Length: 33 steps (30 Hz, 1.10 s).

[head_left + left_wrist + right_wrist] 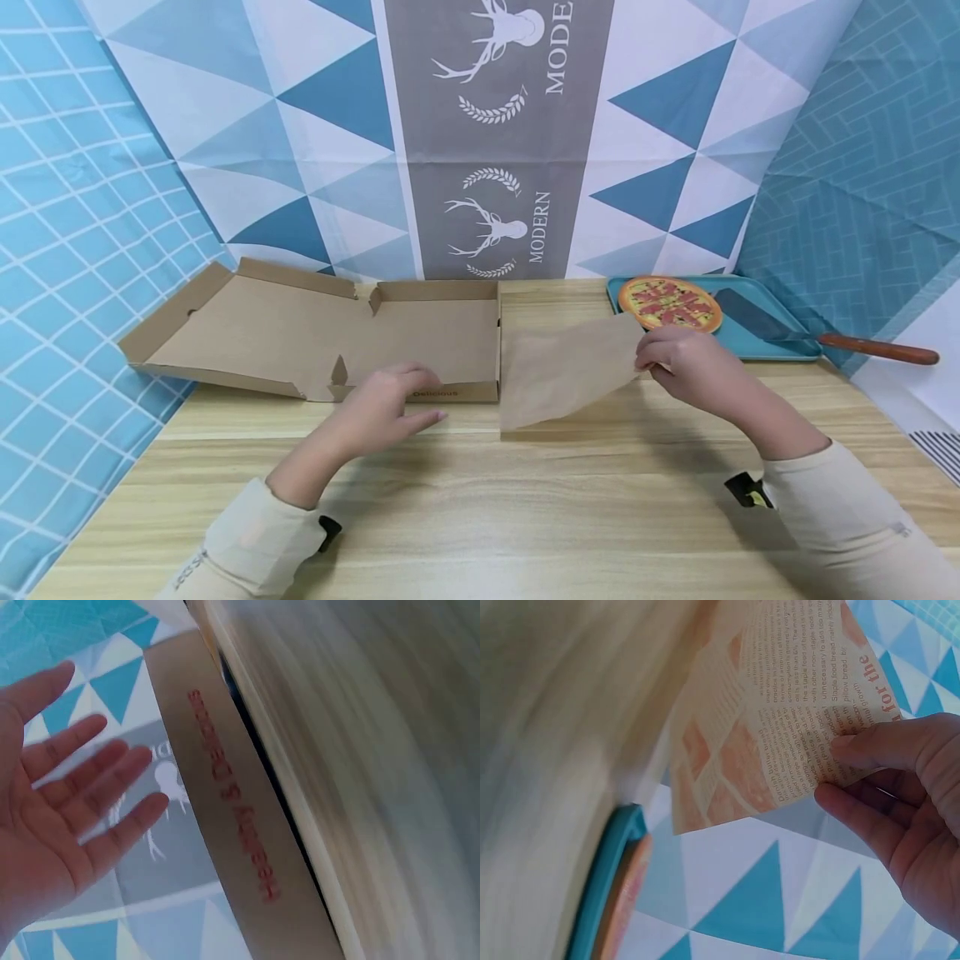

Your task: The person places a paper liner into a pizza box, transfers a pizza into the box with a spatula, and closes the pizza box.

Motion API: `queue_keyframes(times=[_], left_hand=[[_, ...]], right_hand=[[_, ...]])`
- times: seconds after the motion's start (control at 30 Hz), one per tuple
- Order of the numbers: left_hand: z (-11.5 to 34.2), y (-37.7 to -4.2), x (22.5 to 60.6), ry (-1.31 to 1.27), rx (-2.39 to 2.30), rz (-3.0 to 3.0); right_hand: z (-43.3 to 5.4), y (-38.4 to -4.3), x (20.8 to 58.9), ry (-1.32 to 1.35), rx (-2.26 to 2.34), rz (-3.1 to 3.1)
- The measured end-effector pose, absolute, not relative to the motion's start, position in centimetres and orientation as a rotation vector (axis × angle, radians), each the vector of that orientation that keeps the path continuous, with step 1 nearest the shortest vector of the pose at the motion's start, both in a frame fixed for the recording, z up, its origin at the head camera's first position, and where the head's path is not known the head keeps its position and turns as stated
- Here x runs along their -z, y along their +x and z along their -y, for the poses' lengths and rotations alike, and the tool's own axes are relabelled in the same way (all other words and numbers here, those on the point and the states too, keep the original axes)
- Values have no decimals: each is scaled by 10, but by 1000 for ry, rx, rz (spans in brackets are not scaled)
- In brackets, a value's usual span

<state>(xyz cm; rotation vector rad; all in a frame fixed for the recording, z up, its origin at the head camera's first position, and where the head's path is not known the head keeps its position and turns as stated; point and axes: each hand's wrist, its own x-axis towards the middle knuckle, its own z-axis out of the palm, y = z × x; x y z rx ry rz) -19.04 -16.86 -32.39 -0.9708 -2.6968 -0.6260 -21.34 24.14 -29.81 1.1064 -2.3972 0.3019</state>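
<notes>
A sheet of brown printed greaseproof paper (pixel 570 367) is pinched at its right edge between the thumb and fingers of my right hand (pixel 686 367). In the right wrist view, newspaper-style print shows on the paper (pixel 787 712). Its left part hangs beside the open cardboard pizza box (pixel 442 333). My left hand (pixel 390 408) hovers at the box's front wall, fingers spread and relaxed, holding nothing. Red lettering runs along that wall (pixel 225 795) in the left wrist view. Behind my right hand, a pizza (pixel 660 302) lies on a blue tray (pixel 765 292).
A pizza server (pixel 757 321) rests on the tray, its wooden handle (pixel 877 347) sticking out past the right edge. The box lid (pixel 255 333) lies folded back to the left. A patterned cloth (pixel 495 125) hangs behind the wooden table (pixel 480 517).
</notes>
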Motion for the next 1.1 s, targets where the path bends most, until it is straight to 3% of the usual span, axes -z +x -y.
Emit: queue_keyframes(times=[0.3, 0.53, 1.1], left_hand=[[151, -192, 325, -648, 1343, 2775], [136, -195, 328, -576, 1924, 2735], [114, -205, 323, -368, 2712, 2343]], right_hand=[[-248, -212, 280, 1105, -265, 2261], [-249, -212, 265, 1031, -256, 2222], [-249, -209, 252, 1058, -365, 1963]])
